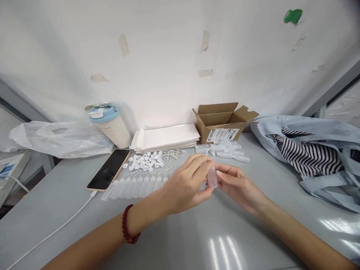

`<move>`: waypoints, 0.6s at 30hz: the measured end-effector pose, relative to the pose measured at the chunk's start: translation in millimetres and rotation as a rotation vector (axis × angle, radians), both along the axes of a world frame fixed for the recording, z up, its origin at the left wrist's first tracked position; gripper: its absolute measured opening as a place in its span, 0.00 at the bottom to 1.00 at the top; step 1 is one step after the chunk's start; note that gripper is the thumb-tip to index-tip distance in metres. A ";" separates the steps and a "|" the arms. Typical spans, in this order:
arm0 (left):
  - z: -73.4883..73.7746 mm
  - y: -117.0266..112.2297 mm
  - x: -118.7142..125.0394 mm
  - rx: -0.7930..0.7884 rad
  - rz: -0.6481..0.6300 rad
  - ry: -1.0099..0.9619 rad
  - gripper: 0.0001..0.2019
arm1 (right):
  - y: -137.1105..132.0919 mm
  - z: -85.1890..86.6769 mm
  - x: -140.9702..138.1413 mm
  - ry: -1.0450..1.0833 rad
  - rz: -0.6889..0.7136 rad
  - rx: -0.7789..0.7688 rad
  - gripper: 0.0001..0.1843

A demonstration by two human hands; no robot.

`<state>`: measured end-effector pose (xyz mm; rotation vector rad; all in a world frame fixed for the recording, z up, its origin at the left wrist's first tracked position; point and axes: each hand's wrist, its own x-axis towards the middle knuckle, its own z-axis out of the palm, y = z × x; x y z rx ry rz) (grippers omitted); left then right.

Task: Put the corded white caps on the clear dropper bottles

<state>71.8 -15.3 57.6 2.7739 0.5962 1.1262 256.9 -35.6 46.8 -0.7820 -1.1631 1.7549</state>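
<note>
Taking the held bottle as the clock's centre, the small translucent bottle (213, 177) is above the grey table (174, 243), between both hands. The left hand (185, 183) is clamped on it, fingers curled over the top and thumb low; they cover its upper end, so I cannot tell whether a cap is fitted. The right hand (236, 185) has thumb and forefinger close at the bottle's edge; what they pinch, if anything, is hidden.

At 9 o'clock, a row of bottles (136, 186) leads thin pale strings upward, its near end cut off by the left hand. Beyond, toward 10, lie white caps (144, 162), too jumbled to count, and a tangle of loops (173, 153). The phone (108, 170) has a dark screen; its cable (53, 235) leaves the view at 8.

At 12, loose bottles (232, 154) overlap before an open cardboard box (222, 134), whose floor is out of sight. The cloth bag (334, 191) at 3 is cut by the edge.
</note>
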 end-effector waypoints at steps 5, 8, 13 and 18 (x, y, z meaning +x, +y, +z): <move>-0.3 -1.1 1.2 0.233 0.072 0.232 0.16 | -6.1 -2.1 -5.6 -0.293 -0.158 0.175 0.17; -2.4 -1.3 2.1 0.285 0.094 0.272 0.17 | -7.1 -1.5 -7.9 -0.348 -0.175 0.182 0.17; -5.4 2.5 2.3 0.123 0.037 0.139 0.18 | -5.2 4.7 -4.2 -0.329 -0.108 0.119 0.13; -11.6 7.1 8.0 0.065 -0.010 0.029 0.15 | -1.8 10.4 3.0 -0.376 -0.056 0.100 0.09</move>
